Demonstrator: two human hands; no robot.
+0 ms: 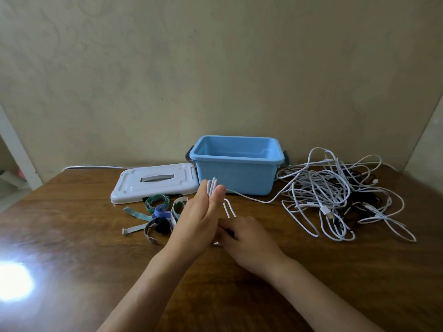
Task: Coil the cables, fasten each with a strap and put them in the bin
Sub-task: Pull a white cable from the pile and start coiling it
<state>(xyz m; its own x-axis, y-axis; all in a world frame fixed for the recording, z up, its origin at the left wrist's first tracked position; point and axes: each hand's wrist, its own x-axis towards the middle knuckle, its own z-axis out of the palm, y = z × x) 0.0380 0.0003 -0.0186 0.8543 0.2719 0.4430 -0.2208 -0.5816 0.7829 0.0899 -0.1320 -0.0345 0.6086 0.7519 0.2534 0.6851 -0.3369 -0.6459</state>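
The left hand (200,221) stands upright, thumb pinning loops of white cable (212,186) against straight fingers. The right hand (244,238) curls around the cable's lower loops, its fingertips hidden. Around them lies a glossy wooden table (72,236) against a beige wall (215,68). The blue bin (236,164) looks empty, its white lid (155,182) beside it, straps (160,212) in front, tangled cables (335,192) right.

Likely a room in a home. A glossy wooden table (72,236) stands against a plain beige wall (215,68). Household charging cables (335,195) lie heaped by its right edge.
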